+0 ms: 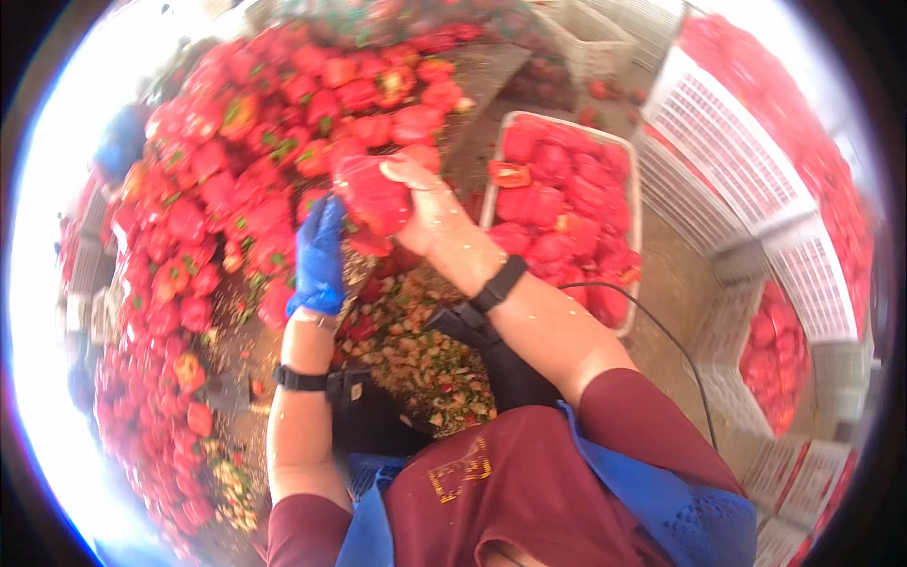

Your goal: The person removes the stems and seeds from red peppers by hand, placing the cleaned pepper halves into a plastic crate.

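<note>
My right hand [424,202], bare and dotted with seeds, is closed around a large red bell pepper [372,195], its thumb on top. My left hand [320,259], in a blue glove, is raised just left of that pepper with its fingers extended; whether the fingertips touch the pepper is unclear. A big heap of red bell peppers [234,177] lies beyond and to the left, some with green stems. To the right of my right hand stands a light plastic crate [637,212] filled with red peppers. Between my legs lies a pile of pepper cores and seeds [425,340].
White slatted crates [730,142] of red peppers are stacked on the right, with more at the lower right. A pale crate [595,49] stands at the top. A thin black cable [666,329] arcs beside my right arm. A few peppers lie on the floor [599,88].
</note>
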Tool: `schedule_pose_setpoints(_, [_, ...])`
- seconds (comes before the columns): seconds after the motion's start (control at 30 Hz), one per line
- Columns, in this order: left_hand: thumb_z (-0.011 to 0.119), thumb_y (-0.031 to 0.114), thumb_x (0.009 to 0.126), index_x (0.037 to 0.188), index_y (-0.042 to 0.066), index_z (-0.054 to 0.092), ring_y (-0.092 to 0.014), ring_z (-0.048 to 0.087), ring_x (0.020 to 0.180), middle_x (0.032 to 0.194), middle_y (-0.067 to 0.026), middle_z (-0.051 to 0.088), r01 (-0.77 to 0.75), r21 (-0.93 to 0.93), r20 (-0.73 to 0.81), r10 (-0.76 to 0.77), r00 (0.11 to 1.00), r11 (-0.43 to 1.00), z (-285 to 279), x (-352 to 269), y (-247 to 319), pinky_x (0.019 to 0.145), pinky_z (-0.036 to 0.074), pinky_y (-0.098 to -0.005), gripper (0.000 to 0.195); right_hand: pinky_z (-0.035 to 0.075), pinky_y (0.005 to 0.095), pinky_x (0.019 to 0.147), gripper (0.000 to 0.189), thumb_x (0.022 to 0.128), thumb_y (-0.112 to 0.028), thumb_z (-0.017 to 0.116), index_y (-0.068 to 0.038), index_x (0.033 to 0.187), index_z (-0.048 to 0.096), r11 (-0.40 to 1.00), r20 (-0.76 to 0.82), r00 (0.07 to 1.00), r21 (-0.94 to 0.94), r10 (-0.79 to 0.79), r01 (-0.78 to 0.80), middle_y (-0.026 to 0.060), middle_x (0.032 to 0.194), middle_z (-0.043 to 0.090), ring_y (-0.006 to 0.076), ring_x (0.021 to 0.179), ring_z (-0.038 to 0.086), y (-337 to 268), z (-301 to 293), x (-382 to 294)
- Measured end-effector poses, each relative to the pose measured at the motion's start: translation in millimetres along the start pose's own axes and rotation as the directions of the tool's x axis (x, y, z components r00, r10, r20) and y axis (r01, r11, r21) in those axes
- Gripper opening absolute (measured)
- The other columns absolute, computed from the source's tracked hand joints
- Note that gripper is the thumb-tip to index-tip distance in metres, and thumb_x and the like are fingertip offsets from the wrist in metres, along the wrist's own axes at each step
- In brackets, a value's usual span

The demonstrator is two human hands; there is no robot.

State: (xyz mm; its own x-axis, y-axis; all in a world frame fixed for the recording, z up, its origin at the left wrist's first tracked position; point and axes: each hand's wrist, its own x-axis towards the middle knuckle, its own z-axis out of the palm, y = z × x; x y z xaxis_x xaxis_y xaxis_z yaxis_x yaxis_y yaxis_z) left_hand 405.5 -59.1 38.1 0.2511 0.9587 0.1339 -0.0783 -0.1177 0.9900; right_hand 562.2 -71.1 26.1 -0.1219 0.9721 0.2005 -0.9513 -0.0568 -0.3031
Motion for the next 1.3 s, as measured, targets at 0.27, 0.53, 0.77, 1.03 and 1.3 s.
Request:
schedule_pose_setpoints(0.27, [0.056, 0.017, 0.095, 0.114, -0.004, 0.060, -0.015, 0.062, 0.088, 0.096, -0.0099, 0.069, -0.391, 0.676, 0.349, 0.196, 0.916, 0.625, 83.5, 36.7, 14.2, 0.079, 0.049, -0.0311, 0.029, 0.053, 0.0409, 0.087, 0.035, 0.085, -0.015, 0.058, 0.007, 0.112, 0.057, 0.983, -0.145, 0.976, 0.056, -0.165, 0.175, 0.0181, 0.107, 0.066, 0.0287, 0.095, 0.066, -84.6, -3.6, -28.3])
schedule_pose_setpoints(0.53, [0.061, 0.011, 0.083, 0.114, -0.001, 0.056, -0.040, 0.065, 0.089, 0.099, -0.0239, 0.065, -0.473, 0.454, 0.476, 0.243, 0.845, 0.755, 204.8, 45.4, -0.1, 0.074, 0.051, -0.0437, 0.033, 0.051, 0.0374, 0.092, 0.039, 0.084, -0.015, 0.060, 0.006, 0.117, 0.056, 0.954, -0.142, 0.943, -0.070, -0.300, 0.293, 0.0163, 0.111, 0.066, 0.0271, 0.097, 0.065, -172.8, -39.8, -78.2])
schedule_pose_setpoints(0.77, [0.058, 0.013, 0.087, 0.108, -0.002, 0.059, -0.041, 0.062, 0.081, 0.092, -0.0260, 0.063, -0.677, 0.536, 0.668, 0.237, 0.705, 0.504, 231.5, 64.6, -18.3, 0.069, 0.051, -0.0446, 0.026, 0.051, 0.0410, 0.090, 0.036, 0.086, -0.014, 0.056, 0.001, 0.118, 0.057, 0.886, -0.292, 0.844, -0.263, -0.450, 0.381, 0.0140, 0.115, 0.063, 0.0267, 0.105, 0.061, -218.4, -74.1, -128.5])
schedule_pose_setpoints(1.03, [0.054, 0.015, 0.094, 0.118, 0.001, 0.057, -0.008, 0.055, 0.068, 0.085, -0.0010, 0.061, 0.438, 0.111, 0.574, -0.417, 0.705, 0.892, 168.1, 70.7, -24.3, 0.061, 0.044, -0.0222, 0.028, 0.049, 0.0338, 0.086, 0.033, 0.086, -0.016, 0.061, -0.005, 0.117, 0.061, 0.606, -0.317, 0.712, -0.772, -0.626, 0.189, 0.0122, 0.115, 0.064, 0.0221, 0.104, 0.061, -309.9, -140.0, -182.5])
schedule_pose_setpoints(1.3, [0.056, 0.017, 0.093, 0.125, 0.001, 0.055, -0.015, 0.064, 0.085, 0.101, -0.0047, 0.065, 0.510, -0.099, 0.629, -0.343, 0.697, 0.855, 167.8, 43.8, -26.3, 0.073, 0.053, -0.0269, 0.035, 0.046, 0.0325, 0.091, 0.040, 0.092, -0.025, 0.060, -0.002, 0.124, 0.056, 0.150, -0.264, 0.660, -0.963, -0.703, -0.225, 0.0090, 0.123, 0.060, 0.0176, 0.104, 0.059, -268.5, -175.4, -182.8])
